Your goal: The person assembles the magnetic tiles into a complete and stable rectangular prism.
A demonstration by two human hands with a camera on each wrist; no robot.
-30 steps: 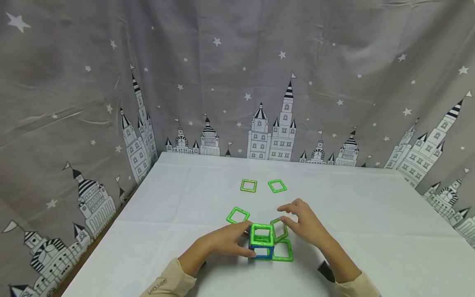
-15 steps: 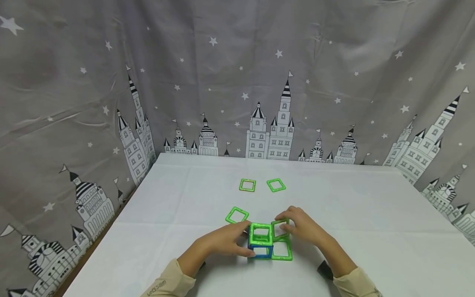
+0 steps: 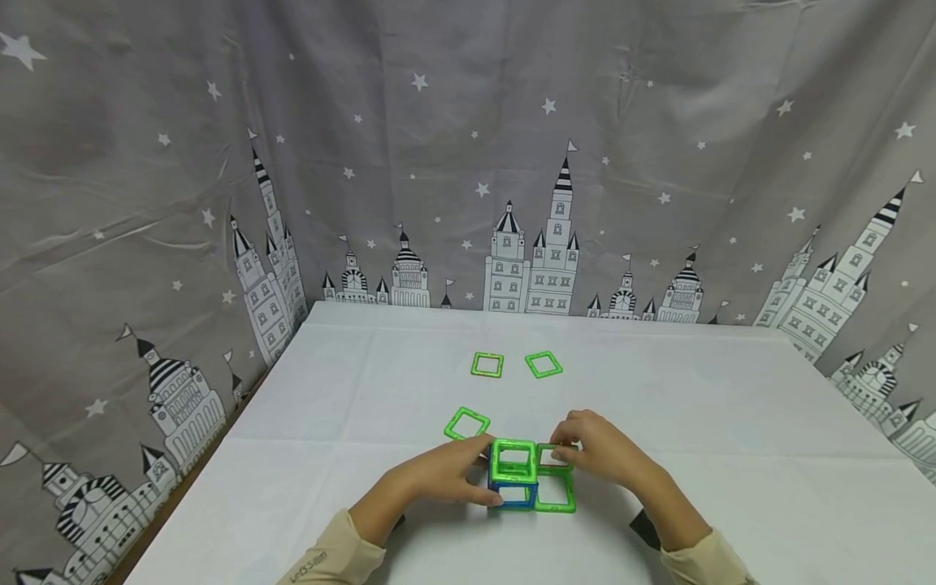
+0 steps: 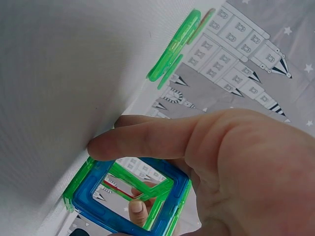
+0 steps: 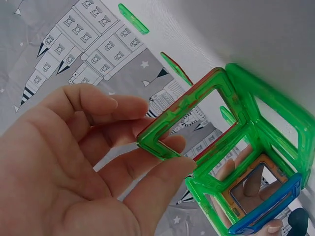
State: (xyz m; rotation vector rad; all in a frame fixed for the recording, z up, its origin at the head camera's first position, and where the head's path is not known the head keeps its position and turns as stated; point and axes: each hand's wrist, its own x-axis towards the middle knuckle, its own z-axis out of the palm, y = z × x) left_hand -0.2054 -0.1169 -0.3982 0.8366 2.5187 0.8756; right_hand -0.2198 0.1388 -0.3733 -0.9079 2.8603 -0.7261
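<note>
In the head view, my left hand (image 3: 446, 473) grips a small cube of square magnetic tiles (image 3: 514, 478) by its left side, thumb at the near face. Its top is green, and a blue magnetic tile (image 4: 97, 179) forms the near side. An orange tile (image 5: 229, 196) shows inside the cube in the right wrist view. To the cube's right, a flat green tile (image 3: 557, 509) lies along its base. My right hand (image 3: 603, 448) pinches a green, red-edged magnetic tile (image 5: 179, 104) between thumb and fingers, its edge right at the cube's right side.
One loose green tile (image 3: 454, 420) lies just behind my left hand on the white table (image 3: 695, 406). Two more, a red-edged green tile (image 3: 489, 354) and a plain green tile (image 3: 551, 374), lie farther back. A grey curtain with castles (image 3: 439, 162) hangs behind the table.
My right hand has closed its fingers on the red-edged tile and tipped it lower beside the cube. My left hand keeps its hold on the cube.
</note>
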